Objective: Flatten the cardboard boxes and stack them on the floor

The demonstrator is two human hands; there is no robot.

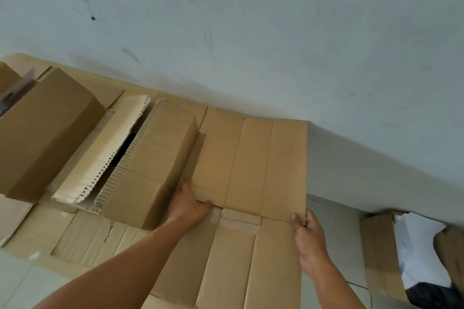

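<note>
A flattened brown cardboard box (253, 160) lies on top of other flat cardboard sheets (226, 266) on the floor by the wall. My left hand (188, 206) grips its near edge at the left, thumb on top. My right hand (307, 231) pinches its near right corner. Left of it stands an unflattened box (153, 163) with a torn corrugated top edge and a dark gap beside it. Another closed box (47, 130) sits further left.
A pale wall (251, 32) runs behind the stack. At the right stands an open box (379, 253) with white paper (419, 246) inside. Light floor tiles (334, 241) show between the stack and that box and at the lower left.
</note>
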